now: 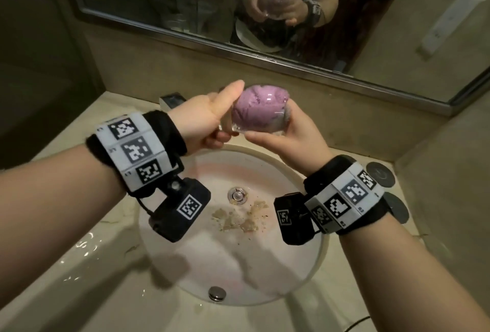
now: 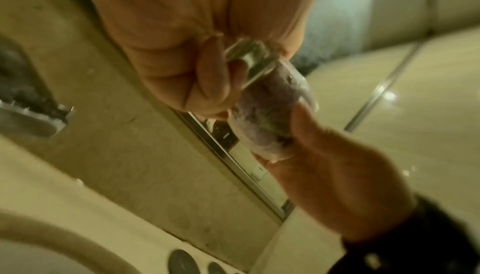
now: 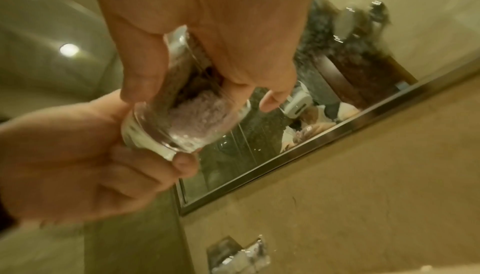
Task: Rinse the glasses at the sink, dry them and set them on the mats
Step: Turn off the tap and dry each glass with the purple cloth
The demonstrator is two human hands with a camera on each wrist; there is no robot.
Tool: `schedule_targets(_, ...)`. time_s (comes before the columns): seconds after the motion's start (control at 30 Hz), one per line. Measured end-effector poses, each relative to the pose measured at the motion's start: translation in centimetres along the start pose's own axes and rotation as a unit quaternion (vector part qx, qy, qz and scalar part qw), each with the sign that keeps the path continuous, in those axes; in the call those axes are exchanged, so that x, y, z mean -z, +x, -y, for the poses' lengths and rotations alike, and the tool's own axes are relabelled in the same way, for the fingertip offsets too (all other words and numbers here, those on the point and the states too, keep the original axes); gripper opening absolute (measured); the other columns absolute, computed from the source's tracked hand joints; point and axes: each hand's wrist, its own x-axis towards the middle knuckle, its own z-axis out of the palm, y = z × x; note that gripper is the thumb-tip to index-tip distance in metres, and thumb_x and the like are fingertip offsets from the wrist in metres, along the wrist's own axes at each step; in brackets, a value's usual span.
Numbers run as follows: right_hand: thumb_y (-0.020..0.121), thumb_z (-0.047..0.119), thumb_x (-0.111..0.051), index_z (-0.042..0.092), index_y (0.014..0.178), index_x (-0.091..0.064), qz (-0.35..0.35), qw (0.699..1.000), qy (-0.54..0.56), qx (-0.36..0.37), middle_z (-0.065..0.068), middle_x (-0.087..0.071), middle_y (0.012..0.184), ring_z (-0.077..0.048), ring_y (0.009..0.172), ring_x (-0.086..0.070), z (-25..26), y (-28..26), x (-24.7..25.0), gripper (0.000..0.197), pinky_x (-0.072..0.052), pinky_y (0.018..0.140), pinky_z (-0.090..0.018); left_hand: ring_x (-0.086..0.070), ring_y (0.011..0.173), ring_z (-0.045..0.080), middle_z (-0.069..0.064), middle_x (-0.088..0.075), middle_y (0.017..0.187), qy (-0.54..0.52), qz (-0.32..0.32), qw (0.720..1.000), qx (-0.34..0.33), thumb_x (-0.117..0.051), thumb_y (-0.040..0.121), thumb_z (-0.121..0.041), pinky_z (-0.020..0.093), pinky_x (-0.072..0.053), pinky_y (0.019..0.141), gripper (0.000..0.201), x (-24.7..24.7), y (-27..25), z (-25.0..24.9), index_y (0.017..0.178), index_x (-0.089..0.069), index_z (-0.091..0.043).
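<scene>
A clear glass (image 1: 240, 126) stuffed with a purple cloth (image 1: 254, 107) is held tilted above the sink (image 1: 315, 260). My left hand (image 1: 212, 119) grips its thick base, thumb raised. My right hand (image 1: 289, 132) wraps round the cloth-filled end, thumb underneath. The left wrist view shows my left fingers (image 2: 207, 85) curled at the glass base (image 2: 246, 63) and the cloth (image 2: 265, 118) against my right hand (image 2: 337, 175). In the right wrist view my right fingers (image 3: 272, 93) span the glass (image 3: 166, 141). Two dark round mats (image 1: 379, 174) lie on the counter right of the basin.
The white basin has a metal drain (image 1: 237, 195) with brownish scraps (image 1: 238, 219) near it. A faucet (image 1: 172, 99) sits behind the left hand. Water lies pooled on the counter (image 1: 79, 249) at the left. A framed mirror (image 1: 291, 53) runs along the back wall.
</scene>
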Motion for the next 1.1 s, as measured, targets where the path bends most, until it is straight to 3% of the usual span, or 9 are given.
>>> schedule_targets(0.07,0.068,0.007,-0.081,0.02,0.115,-0.049,0.011,0.995,0.094,-0.03,0.002,-0.062,0.11,-0.015,0.103,-0.064,0.1,0.3,0.2,0.058,-0.052,0.09,-0.029,-0.045,0.052,0.006,-0.003,-0.05,0.073,0.108,-0.049,0.99,-0.079,-0.046,0.084,-0.059,0.018,-0.038,0.045,0.054,0.1,0.2,0.2,0.114,-0.041,-0.015)
schedule_targets(0.23,0.055,0.02,-0.085,0.02,0.114,-0.052,-0.01,0.991,0.128,-0.032,-0.005,-0.066,0.113,-0.02,0.105,-0.065,0.2,0.4,0.6,0.068,-0.052,0.094,-0.039,-0.054,0.082,-0.004,-0.019,-0.043,0.1,0.324,-0.003,0.918,-0.229,-0.056,0.074,-0.053,0.009,-0.044,0.065,0.059,1.6,-0.4,0.0,0.117,-0.021,-0.035)
schedule_targets(0.33,0.066,0.006,-0.083,0.018,0.116,-0.049,-0.036,0.998,0.052,-0.004,0.002,-0.062,0.112,-0.014,0.105,-0.063,0.6,0.3,0.8,0.061,-0.051,0.095,-0.033,-0.057,0.074,0.004,-0.011,-0.048,0.101,0.237,0.013,0.956,-0.174,-0.055,0.08,-0.057,0.016,-0.047,0.063,0.056,1.8,-0.2,0.2,0.121,-0.025,-0.033)
schedule_targets(0.47,0.069,0.005,-0.081,0.03,0.106,-0.046,-0.038,0.997,-0.029,0.053,0.018,-0.056,0.1,0.011,0.09,-0.057,0.9,0.1,0.5,0.056,-0.047,0.08,-0.008,-0.05,0.049,0.013,0.009,-0.056,0.076,-0.033,0.104,0.993,0.039,-0.034,0.064,-0.078,0.02,-0.043,0.04,0.088,0.9,-0.2,-0.2,0.117,-0.052,-0.01)
schedule_targets(0.57,0.069,0.005,-0.081,0.029,0.107,-0.045,-0.028,0.999,-0.024,0.039,0.015,-0.058,0.102,0.0,0.095,-0.061,0.7,0.2,0.3,0.057,-0.049,0.085,-0.014,-0.04,0.041,0.007,0.001,-0.05,0.058,-0.018,0.05,0.999,-0.003,-0.035,0.088,-0.064,0.015,-0.033,0.036,0.059,0.3,-0.1,-0.3,0.089,-0.053,-0.009)
schedule_targets(0.7,0.062,0.009,-0.079,0.02,0.112,-0.05,-0.01,0.993,0.114,-0.007,0.001,-0.063,0.11,-0.016,0.103,-0.064,0.6,0.3,0.3,0.058,-0.051,0.095,-0.034,-0.052,0.068,0.002,-0.007,-0.05,0.092,0.159,-0.003,0.98,-0.118,-0.052,0.078,-0.056,0.017,-0.045,0.061,0.054,1.0,-0.5,-0.4,0.118,-0.03,-0.027)
schedule_targets(0.87,0.064,0.006,-0.082,0.021,0.113,-0.049,-0.051,0.998,0.046,0.011,0.001,-0.062,0.111,-0.02,0.106,-0.062,0.5,0.2,0.3,0.061,-0.05,0.097,-0.04,-0.056,0.066,-0.009,-0.019,-0.044,0.096,0.281,0.003,0.941,-0.19,-0.055,0.082,-0.042,0.004,-0.043,0.06,0.052,1.4,-1.1,-0.9,0.121,-0.021,-0.033)
schedule_targets(1.0,0.07,0.007,-0.08,0.035,0.106,-0.046,-0.058,0.996,-0.033,0.06,0.014,-0.056,0.107,-0.01,0.105,-0.059,0.4,-0.2,0.6,0.057,-0.048,0.091,-0.019,-0.058,0.067,0.008,0.002,-0.054,0.104,0.062,0.059,0.994,-0.071,-0.052,0.069,-0.059,0.022,-0.051,0.056,0.066,1.3,-1.0,-1.1,0.123,-0.037,-0.024)
schedule_targets(1.1,0.071,0.027,-0.078,0.039,0.108,-0.045,-0.062,0.991,-0.08,0.087,0.001,-0.061,0.115,-0.025,0.114,-0.056,0.3,-0.5,0.1,0.051,-0.048,0.098,-0.038,-0.052,0.049,0.013,0.008,-0.06,0.072,-0.033,0.083,0.995,0.053,-0.039,0.067,-0.076,0.019,-0.042,0.039,0.082,0.8,-0.6,-1.2,0.107,-0.057,-0.007)
